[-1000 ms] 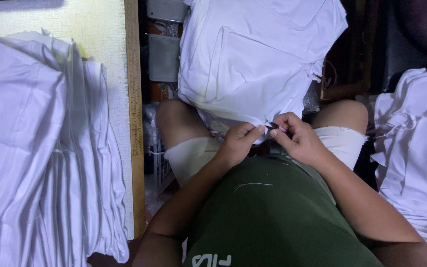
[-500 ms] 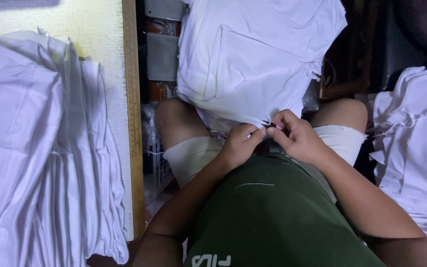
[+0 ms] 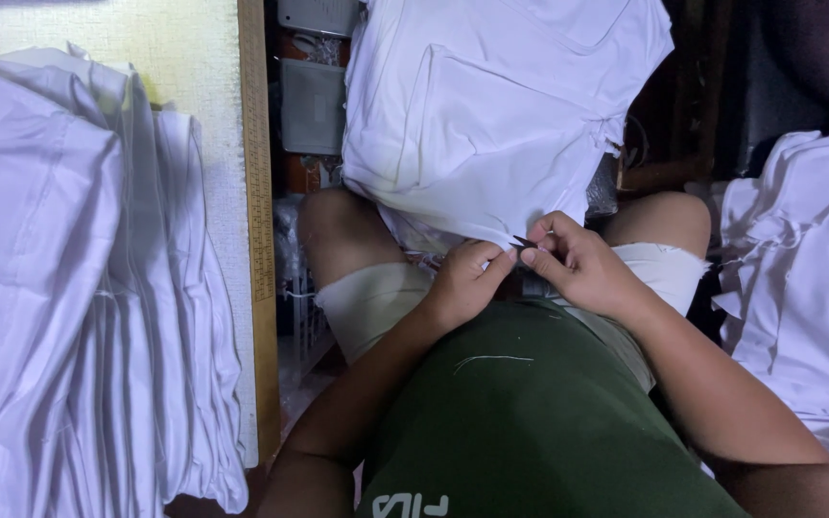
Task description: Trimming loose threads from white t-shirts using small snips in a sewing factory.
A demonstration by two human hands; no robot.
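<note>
White garment (image 3: 491,125): draped over my knees, soft, light, limp; best taken at the hem. My left hand (image 3: 462,283) pinches that hem; my right hand (image 3: 578,264) fingers pinch a small dark tool beside it. White stacks (image 3: 69,288) flank.

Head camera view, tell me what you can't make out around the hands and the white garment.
- Small dark tool between the fingertips: too small to identify.
- Garment hem under the left hand and right hand: hidden by fingers.
- White garment: its top is cut off by the frame edge.
- White cloth pile: cut off at left.
</note>
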